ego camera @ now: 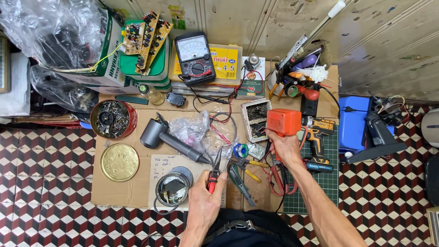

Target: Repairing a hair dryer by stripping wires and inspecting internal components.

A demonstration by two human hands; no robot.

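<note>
Checkered red, white and black floor tiles surround the cardboard surface we sit at. Nearest us, our left hand grips red-handled scissors, long axis near upright in view, tips pointing away toward the crumpled plastic bag; those tips could snag it. Further out, our right hand is closed around an orange box-shaped tool, raised over the clutter; a slip would drop it onto the pliers. Beyond stands a multimeter.
</note>
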